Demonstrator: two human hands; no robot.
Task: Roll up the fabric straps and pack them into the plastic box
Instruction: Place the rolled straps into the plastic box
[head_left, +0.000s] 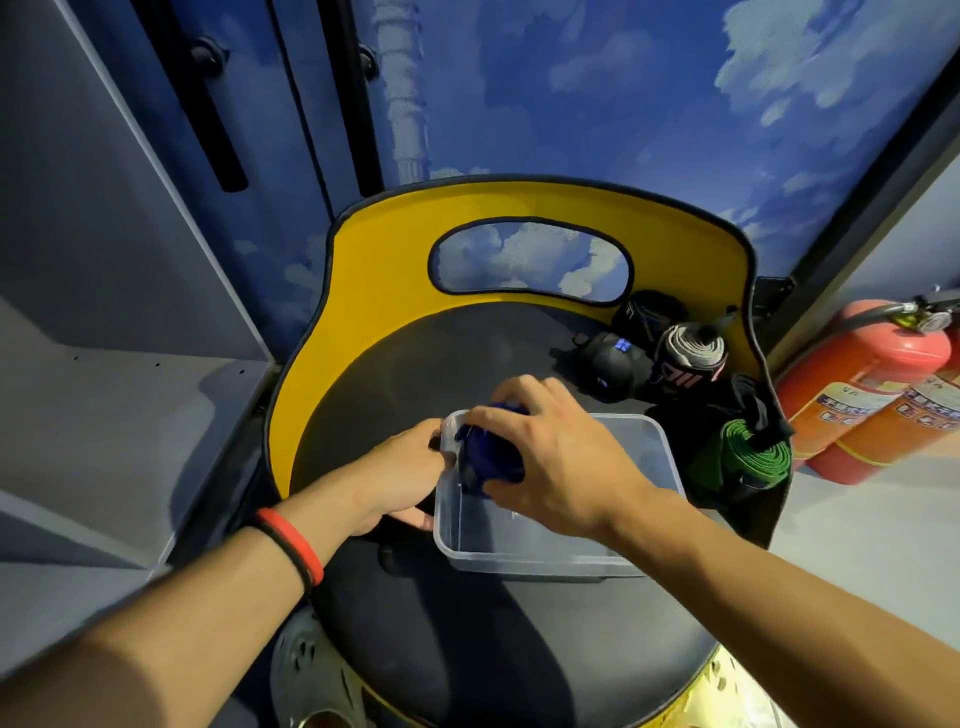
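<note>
Head camera is showing the right hand (550, 457) curling its fingers over a dark blue strap roll (488, 462), holding it just beside the left hand (400, 478), which is gripping the left wall of the plastic box (545, 564) beneath the roll. The roll is looking soft and light, likely to spring loose, so clamping across its coils is making sense. Its long axis seems to be running away from the person, though the fingers are hiding much of it.
</note>
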